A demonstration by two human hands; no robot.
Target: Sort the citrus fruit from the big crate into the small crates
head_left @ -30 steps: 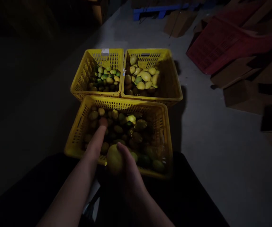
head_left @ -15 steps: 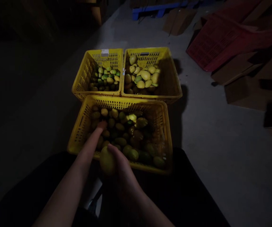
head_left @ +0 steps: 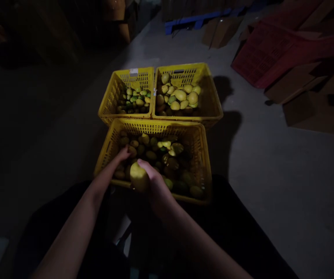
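Observation:
In my right hand (head_left: pixel 157 182) is a large yellow-green lemon (head_left: pixel 138 176), held above the near edge of the front yellow crate (head_left: pixel 158 124) with the thumb on top. My left hand (head_left: pixel 124 153) reaches into the left side of that crate. Its fingers are closed around another lemon (head_left: pixel 132 151) among the pile, though the dim light blurs the grip. Green and yellow lemons of several sizes lie around it, some in deep shadow.
Behind stand two more yellow crates: the left one (head_left: pixel 105 97) holds small greenish fruit, the right one (head_left: pixel 217 104) larger yellow fruit. A red crate (head_left: pixel 267 50) and cardboard boxes (head_left: pixel 315 110) lie at the right. A blue pallet (head_left: pixel 184 24) is at the back.
My right hand has lifted the lemon up and forward, toward the crate and into the light. My left hand has shifted slightly, now on a lemon. The view has moved a little.

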